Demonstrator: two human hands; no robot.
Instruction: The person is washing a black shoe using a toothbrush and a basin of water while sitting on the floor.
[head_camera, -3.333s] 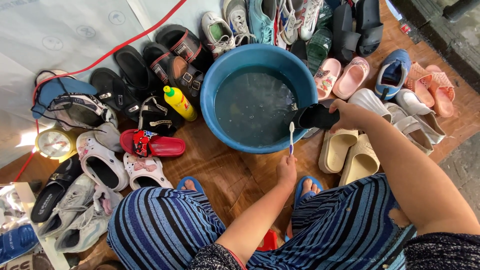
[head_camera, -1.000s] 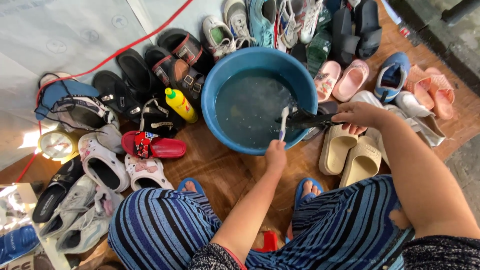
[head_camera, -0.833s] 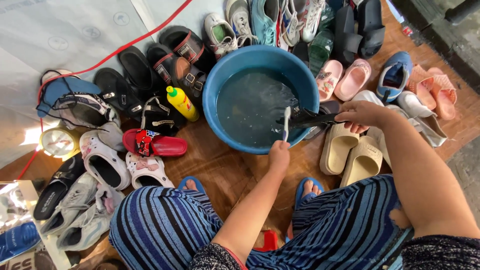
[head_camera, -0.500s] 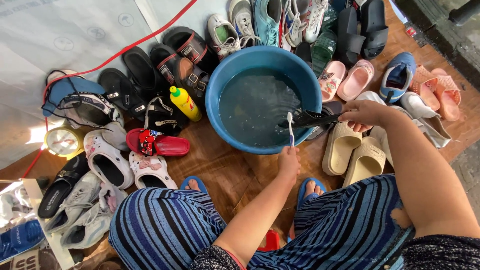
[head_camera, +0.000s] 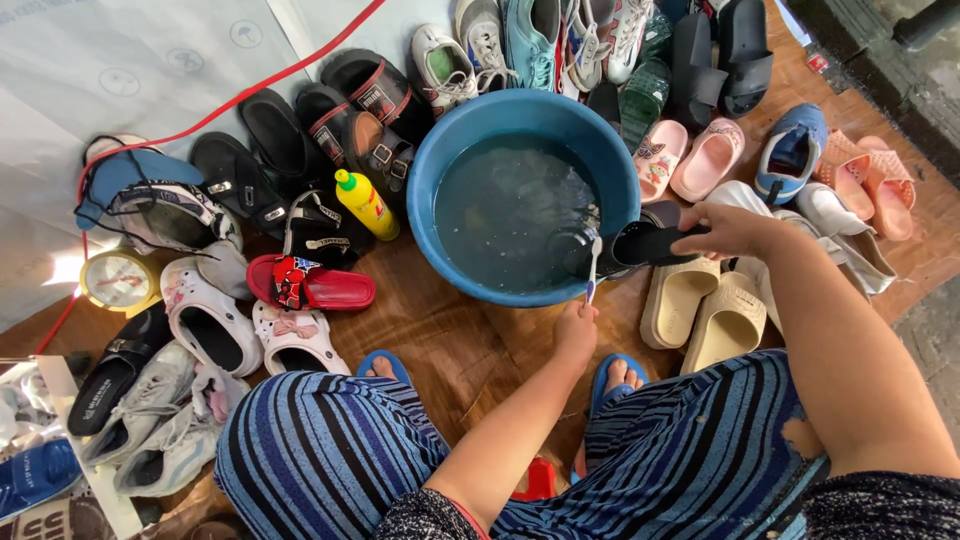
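A blue basin (head_camera: 430, 185) of murky water stands on the wooden floor in front of my knees. My right hand (head_camera: 728, 230) grips a black slipper (head_camera: 640, 243) and holds it over the basin's near right rim. My left hand (head_camera: 577, 330) is closed on a toothbrush (head_camera: 593, 268), its white bristle head up against the slipper's end. My legs in blue striped trousers and feet in blue flip-flops (head_camera: 612, 372) fill the bottom of the view.
Many shoes ring the basin: black sandals (head_camera: 270, 140) and a red slipper (head_camera: 310, 285) at left, sneakers (head_camera: 530, 35) behind, pink slippers (head_camera: 690, 155) and beige slippers (head_camera: 700, 305) at right. A yellow bottle (head_camera: 365, 205) stands left of the basin. A red cable (head_camera: 230, 110) crosses the white sheet.
My left hand has drawn the toothbrush down from the slipper toward the basin's near rim. The right hand keeps the black slipper over the rim.
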